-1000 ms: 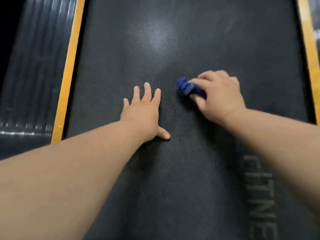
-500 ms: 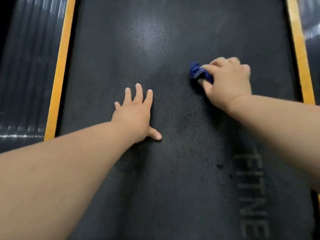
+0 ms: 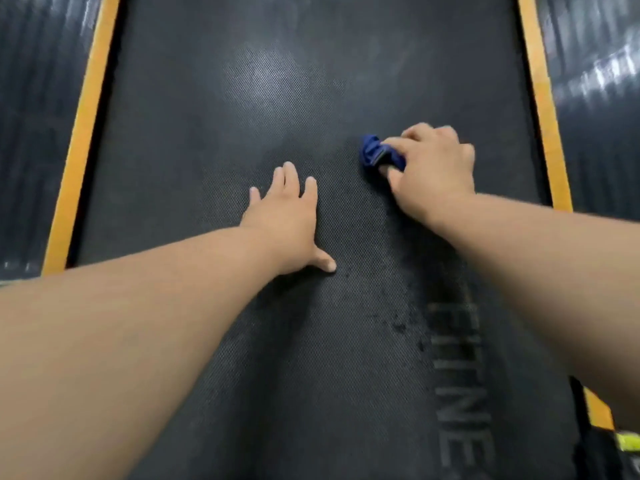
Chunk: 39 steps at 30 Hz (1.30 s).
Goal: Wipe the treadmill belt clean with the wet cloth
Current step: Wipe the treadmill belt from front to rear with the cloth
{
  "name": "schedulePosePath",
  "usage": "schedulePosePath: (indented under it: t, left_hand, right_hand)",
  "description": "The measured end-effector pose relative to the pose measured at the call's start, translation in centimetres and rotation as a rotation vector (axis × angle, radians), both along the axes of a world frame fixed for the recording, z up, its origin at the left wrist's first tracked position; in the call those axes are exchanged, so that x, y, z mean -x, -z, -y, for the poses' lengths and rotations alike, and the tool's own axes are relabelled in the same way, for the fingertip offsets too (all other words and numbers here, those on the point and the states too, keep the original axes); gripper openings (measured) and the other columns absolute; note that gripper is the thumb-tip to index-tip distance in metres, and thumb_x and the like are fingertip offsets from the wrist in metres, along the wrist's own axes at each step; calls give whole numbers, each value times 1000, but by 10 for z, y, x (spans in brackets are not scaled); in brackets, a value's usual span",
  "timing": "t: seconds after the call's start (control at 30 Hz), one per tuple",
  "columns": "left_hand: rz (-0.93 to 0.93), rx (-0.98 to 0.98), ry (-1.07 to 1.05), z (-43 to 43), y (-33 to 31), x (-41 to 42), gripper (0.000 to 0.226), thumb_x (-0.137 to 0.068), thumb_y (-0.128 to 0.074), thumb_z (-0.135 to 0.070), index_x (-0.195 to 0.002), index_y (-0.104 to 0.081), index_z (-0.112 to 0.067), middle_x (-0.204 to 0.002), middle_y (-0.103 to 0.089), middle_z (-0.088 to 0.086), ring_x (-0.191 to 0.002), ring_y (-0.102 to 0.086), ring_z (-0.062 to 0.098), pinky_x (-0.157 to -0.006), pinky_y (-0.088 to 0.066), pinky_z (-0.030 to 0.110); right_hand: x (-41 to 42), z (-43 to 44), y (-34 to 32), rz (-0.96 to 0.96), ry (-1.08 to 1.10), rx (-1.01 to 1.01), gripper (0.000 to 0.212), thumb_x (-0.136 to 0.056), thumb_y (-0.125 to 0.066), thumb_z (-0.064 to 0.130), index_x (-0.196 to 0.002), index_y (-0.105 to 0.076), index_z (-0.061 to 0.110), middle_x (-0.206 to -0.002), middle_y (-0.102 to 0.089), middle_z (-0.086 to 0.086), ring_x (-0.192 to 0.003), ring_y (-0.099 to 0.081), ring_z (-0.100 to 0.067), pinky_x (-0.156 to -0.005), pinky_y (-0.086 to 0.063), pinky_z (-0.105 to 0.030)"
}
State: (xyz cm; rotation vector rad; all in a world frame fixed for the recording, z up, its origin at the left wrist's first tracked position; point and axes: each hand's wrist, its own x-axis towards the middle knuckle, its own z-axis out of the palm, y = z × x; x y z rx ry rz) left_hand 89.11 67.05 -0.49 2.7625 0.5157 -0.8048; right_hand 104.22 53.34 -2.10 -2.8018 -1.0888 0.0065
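The black textured treadmill belt [image 3: 311, 98] fills the view, with faded grey lettering at the lower right. My right hand [image 3: 431, 171] grips a bunched blue cloth [image 3: 372, 154] and holds it down on the belt, right of centre. Only the cloth's left end shows past my fingers. My left hand [image 3: 285, 220] lies flat on the belt to the left of the cloth, fingers spread and thumb out. Dark specks mark the belt below my right hand.
Orange strips run along the belt's left edge [image 3: 81, 140] and right edge [image 3: 542, 109]. Beyond them lie dark ribbed side rails [image 3: 31, 116]. A yellow-green object [image 3: 628, 441] peeks in at the bottom right corner.
My right hand carried the cloth up and to the right across the belt, then drew it back down a little. My left hand stayed flat in about the same spot.
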Motion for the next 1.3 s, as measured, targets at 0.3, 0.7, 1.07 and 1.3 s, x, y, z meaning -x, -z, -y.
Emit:
schedulePosePath:
  t: [0.3,0.7,1.07,1.3]
  left_hand:
    - [-77,-46,-8,10,-5,-9,143,-51,-73,-75,-150,7,-11,-154,14,23,-144,12,35,-111,-17,63]
    - [-156,-45,-8,21,-16,-24,145,-45,-61,-88,-150,9,-18,-155,18,21,-144,12,38,-106,-19,69]
    - [-133,-33,-55,48,-2,-28,154,-43,-74,-76,-148,15,-9,-154,28,12,-142,21,38,-103,-19,73]
    - [-133,-46,-65,49,-3,-28,154,-42,-76,-75,-149,14,-11,-154,27,10,-143,20,35,-103,-20,72]
  right_hand:
    - [85,57,0,-65,-352,-72,36,-66,-70,30,-102,-68,25,-103,-64,4,-92,-57,-28,-72,-40,-36]
    - [81,60,12,-81,-96,-238,35,-72,-51,22,-102,-69,21,-108,-63,2,-101,-51,-27,-77,-41,-38]
    - [5,11,8,-131,111,-88,34,-85,-55,25,-118,-61,31,-124,-52,8,-116,-41,-24,-88,-31,-36]
    - [64,86,6,-121,-353,-154,36,-72,-46,31,-100,-69,27,-103,-63,8,-94,-56,-24,-72,-40,-35]
